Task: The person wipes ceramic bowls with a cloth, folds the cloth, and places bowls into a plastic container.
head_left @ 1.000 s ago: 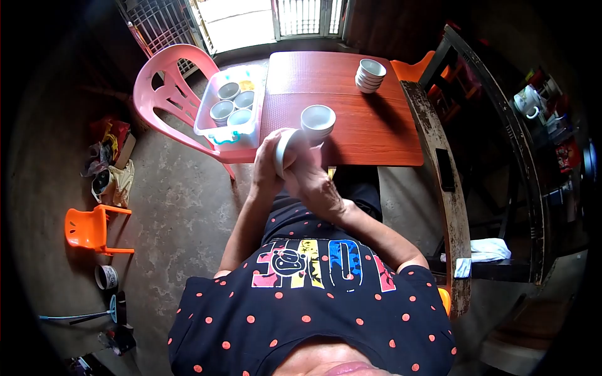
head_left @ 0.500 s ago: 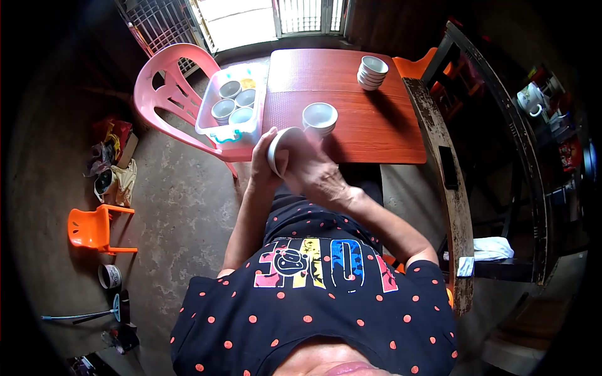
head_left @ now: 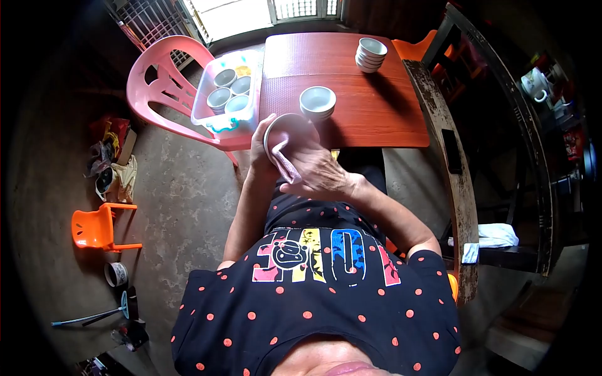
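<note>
My left hand [head_left: 259, 147] is closed around the side of a white bowl [head_left: 296, 124], which is tilted with its opening facing right. My right hand [head_left: 323, 170] presses a folded pinkish cloth [head_left: 286, 165] into that bowl; some of its fingers are hidden. Just beyond, a short stack of white bowls [head_left: 317, 101] stands on the red-brown table [head_left: 351, 113]. Farther right on the tabletop is a taller bowl stack [head_left: 371, 54]. More bowls [head_left: 219, 98] fill a clear plastic box [head_left: 199, 113] with turquoise handles, left of the table.
The box sits on a pink plastic chair [head_left: 139, 88]. Along the right runs a worn wooden bench [head_left: 446, 169] with a dark phone-like object [head_left: 451, 151] and a white cloth [head_left: 498, 235] near it. A small orange chair [head_left: 94, 229] and bags [head_left: 122, 178] are on the floor at left.
The bowl has turned slightly toward me and the cloth in it shows more clearly. My right hand has shifted against the bowl's inside. The whole view has tilted a little.
</note>
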Demonstrator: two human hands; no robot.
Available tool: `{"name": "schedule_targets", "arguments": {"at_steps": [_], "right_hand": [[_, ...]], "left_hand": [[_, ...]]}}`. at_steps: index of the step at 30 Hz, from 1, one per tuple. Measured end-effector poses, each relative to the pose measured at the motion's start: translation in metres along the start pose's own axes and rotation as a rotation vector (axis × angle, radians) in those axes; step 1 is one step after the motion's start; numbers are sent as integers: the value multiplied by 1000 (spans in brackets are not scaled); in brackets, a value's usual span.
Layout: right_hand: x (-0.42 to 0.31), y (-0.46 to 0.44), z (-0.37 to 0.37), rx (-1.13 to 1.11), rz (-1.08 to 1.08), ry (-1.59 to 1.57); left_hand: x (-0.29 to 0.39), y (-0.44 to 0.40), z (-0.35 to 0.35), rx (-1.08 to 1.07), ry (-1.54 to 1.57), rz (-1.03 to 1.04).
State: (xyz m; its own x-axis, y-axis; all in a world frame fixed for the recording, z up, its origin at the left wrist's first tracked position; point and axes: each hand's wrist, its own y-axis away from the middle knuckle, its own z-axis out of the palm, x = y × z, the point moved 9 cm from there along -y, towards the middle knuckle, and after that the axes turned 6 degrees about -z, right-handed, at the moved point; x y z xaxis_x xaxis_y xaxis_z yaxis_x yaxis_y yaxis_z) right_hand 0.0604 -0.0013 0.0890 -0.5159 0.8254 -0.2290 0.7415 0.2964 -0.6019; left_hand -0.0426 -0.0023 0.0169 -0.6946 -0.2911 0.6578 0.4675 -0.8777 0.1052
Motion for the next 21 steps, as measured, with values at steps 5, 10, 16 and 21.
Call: {"name": "schedule_targets", "arguments": {"at_steps": [5,10,16,21], "right_hand": [[11,9,2,-74,31,203],[30,30,15,113,452,-863],[-7,8,16,196,122,112],[13,27,5,207,-66,242]], "left_hand": [[2,4,8,54,153,-41],[10,6,-1,110,-171,232],[-1,-6,-24,6,82,102],[13,9,-2,28,30,-44]]}}
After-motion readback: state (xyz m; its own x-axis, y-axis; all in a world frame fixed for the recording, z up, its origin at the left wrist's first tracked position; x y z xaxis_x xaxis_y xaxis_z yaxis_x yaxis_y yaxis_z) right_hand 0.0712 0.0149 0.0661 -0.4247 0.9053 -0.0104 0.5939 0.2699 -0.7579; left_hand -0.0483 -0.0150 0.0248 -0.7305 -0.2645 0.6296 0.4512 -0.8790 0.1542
